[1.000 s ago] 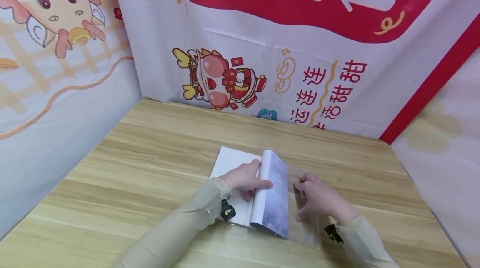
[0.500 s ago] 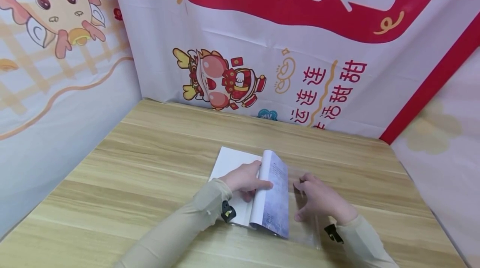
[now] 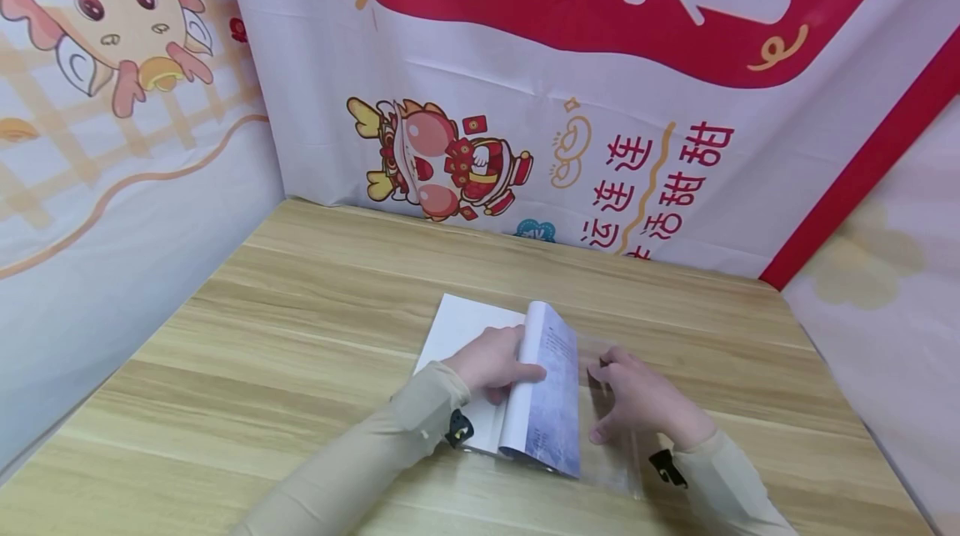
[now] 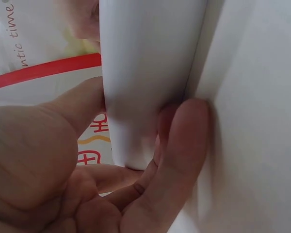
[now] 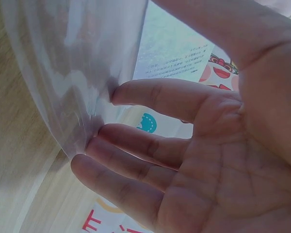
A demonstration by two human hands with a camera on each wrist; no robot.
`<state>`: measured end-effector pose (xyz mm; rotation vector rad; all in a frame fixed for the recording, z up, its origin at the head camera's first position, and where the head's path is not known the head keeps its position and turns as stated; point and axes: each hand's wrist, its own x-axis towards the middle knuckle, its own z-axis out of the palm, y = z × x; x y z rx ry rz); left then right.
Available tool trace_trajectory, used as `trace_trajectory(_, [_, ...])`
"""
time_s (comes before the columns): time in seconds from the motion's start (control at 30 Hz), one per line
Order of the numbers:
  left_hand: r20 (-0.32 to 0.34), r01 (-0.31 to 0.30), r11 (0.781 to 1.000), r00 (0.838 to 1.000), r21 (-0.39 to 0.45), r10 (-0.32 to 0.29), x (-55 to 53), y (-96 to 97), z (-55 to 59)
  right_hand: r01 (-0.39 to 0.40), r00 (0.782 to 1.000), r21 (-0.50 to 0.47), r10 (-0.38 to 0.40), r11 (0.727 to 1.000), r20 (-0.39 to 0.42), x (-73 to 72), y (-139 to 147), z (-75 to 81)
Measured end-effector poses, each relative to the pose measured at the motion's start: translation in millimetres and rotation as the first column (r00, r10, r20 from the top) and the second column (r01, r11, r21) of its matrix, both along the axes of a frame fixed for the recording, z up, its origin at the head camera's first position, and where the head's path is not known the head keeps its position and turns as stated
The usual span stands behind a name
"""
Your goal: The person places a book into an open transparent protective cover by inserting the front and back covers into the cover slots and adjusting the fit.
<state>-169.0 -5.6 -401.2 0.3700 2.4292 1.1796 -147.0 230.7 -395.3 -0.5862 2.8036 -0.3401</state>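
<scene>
The left hand holds the rolled blue cover of the book, thumb on the blue side. The book lies under this hand, which is the nearer one, its long side running away from the person. The cover is between both hands. The right hand is wide, nearly straight fingers touching the clear plastic (the thumb's contact I cannot tell).

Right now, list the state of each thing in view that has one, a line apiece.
Booklet: open, white side showing.
Blue printed leaf: folded back in a curve.
Clear plastic: bowed along its edge.
Left hand: gripping the blue printed leaf.
Right hand: fingers fairly straight, touching the clear plastic.
Banner: hanging, lightly creased.
</scene>
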Motion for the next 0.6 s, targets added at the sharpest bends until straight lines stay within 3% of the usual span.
trace_trajectory(0.6, [-0.058,-0.009,1.0,0.998,-0.013,0.008,4.3,1.0,0.1,-0.033,0.999,-0.005,0.033,0.999,-0.028,0.6,1.6,-0.5])
